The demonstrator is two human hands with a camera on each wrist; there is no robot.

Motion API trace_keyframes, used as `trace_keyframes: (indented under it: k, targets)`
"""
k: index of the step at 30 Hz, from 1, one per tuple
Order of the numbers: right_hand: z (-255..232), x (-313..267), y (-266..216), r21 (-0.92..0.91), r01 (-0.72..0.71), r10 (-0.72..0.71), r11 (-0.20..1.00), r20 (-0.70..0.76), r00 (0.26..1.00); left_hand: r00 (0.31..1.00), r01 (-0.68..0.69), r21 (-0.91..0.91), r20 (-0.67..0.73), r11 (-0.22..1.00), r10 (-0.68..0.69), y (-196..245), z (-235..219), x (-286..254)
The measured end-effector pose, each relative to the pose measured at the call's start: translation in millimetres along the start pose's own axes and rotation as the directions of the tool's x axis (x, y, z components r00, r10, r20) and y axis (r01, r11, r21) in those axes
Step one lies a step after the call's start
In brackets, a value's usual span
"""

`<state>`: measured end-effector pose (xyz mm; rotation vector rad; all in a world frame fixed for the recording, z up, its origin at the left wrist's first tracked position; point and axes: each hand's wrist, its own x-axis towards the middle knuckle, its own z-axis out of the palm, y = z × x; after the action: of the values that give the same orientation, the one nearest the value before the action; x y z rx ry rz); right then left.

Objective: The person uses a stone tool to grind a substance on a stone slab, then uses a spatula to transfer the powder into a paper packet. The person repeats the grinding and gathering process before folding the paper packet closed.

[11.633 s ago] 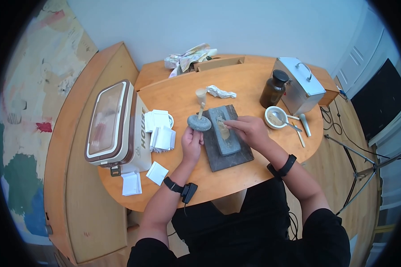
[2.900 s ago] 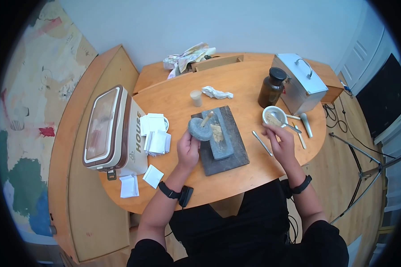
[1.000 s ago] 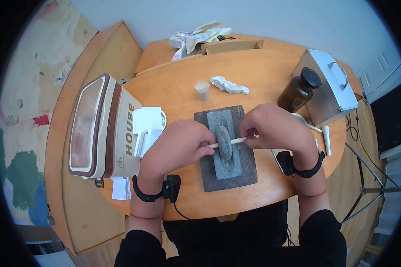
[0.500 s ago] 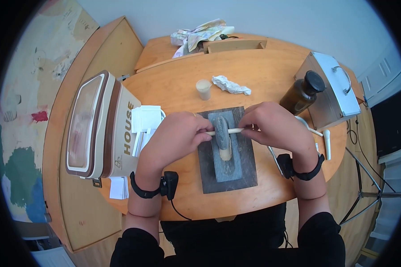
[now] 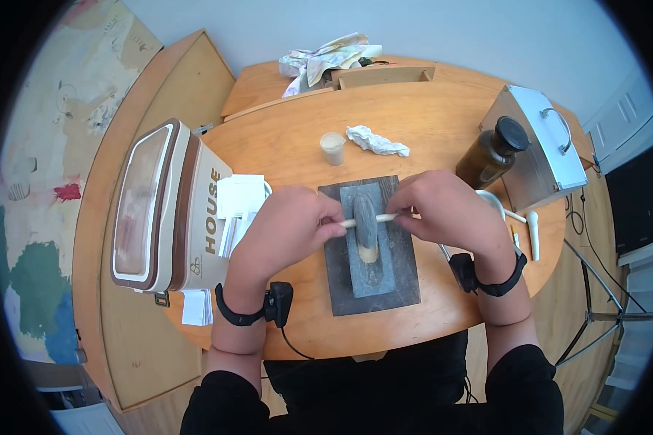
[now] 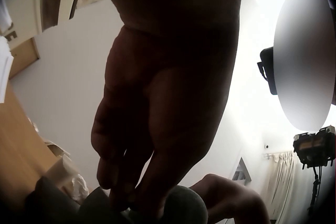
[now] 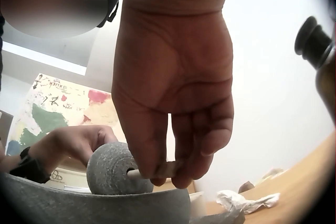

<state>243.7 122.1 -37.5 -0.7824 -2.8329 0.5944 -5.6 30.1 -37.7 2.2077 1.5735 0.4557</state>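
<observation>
A grey stone grinding wheel (image 5: 366,223) stands on edge in a long stone trough (image 5: 365,288), with tan powder (image 5: 368,255) showing at its near side. The trough rests on a dark board (image 5: 407,286). Through the wheel runs a pale wooden axle (image 5: 349,223). My left hand (image 5: 294,223) pinches the axle's left end; my right hand (image 5: 446,208) pinches its right end between thumb and fingers. In the right wrist view, the right fingers hold the axle tip beside the wheel (image 7: 113,169). Dark shadow covers the left hand (image 6: 163,98) in the left wrist view.
A cup of tan stuff (image 5: 332,148) and crumpled tissue (image 5: 376,141) lie beyond the board. A brown bottle (image 5: 486,156) and metal case (image 5: 540,145) stand right, near a white pestle (image 5: 533,235). White papers (image 5: 241,194) lie by a cream box (image 5: 174,210) on the left.
Earlier the left hand held the wheel tilted up while the right touched the powder, then moved near the bowl. Now both hold the axle; the wheel has rolled away, then slightly back toward me.
</observation>
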Motion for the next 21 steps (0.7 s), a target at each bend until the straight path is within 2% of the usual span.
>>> trace_keyframes:
  k: [1, 3, 4, 7, 9, 11, 13, 17, 19, 21]
  targets:
    - [-2, -2, -2, -0.001, 0.000, 0.000, 1.000, 0.000, 1.000, 0.997, -0.010, -0.037, 0.072, 0.999, 0.012, 2, -1, -2]
    - [-5, -7, -7, 0.029, 0.012, -0.016, 1.000, 0.134, 0.991, 0.993, -0.019, -0.019, 0.120, 1.000, 0.021, 6, -2, -5]
    - [-4, -8, -10, 0.028, 0.012, -0.016, 1.000, 0.134, 0.991, 0.985, -0.031, -0.001, 0.169, 1.000, 0.030, 9, -1, -6]
    - [-2, -13, -14, 0.027, 0.020, -0.024, 0.999, 0.150, 0.988, 0.978, -0.049, -0.037, 0.200, 0.998, 0.055, 16, -1, -8]
    - [1, -14, -12, 0.025, 0.064, -0.066, 0.998, 0.093, 0.993, 0.980, -0.051, -0.018, 0.194, 0.999, 0.054, 15, -1, -8]
    - [1, -12, -11, 0.020, 0.052, -0.054, 0.998, 0.097, 0.994, 0.981, -0.052, 0.000, 0.188, 0.999, 0.051, 13, -1, -7]
    - [1, -8, -10, 0.015, 0.040, -0.042, 0.999, 0.101, 0.994, 0.989, 0.000, -0.013, 0.149, 1.000, 0.002, 9, 0, -5]
    - [4, 0, -3, 0.006, -0.015, 0.015, 1.000, 0.014, 1.000, 0.997, 0.010, -0.011, 0.080, 1.000, -0.009, -2, 3, 3]
    - [5, 3, -2, -0.005, -0.024, 0.024, 1.000, -0.027, 0.999, 0.989, -0.033, 0.043, -0.146, 0.999, 0.039, -7, 8, 7]
    - [6, 5, -2, -0.031, -0.027, 0.023, 0.999, -0.142, 0.990, 0.987, -0.047, 0.047, -0.154, 0.998, 0.054, -11, 9, 10]
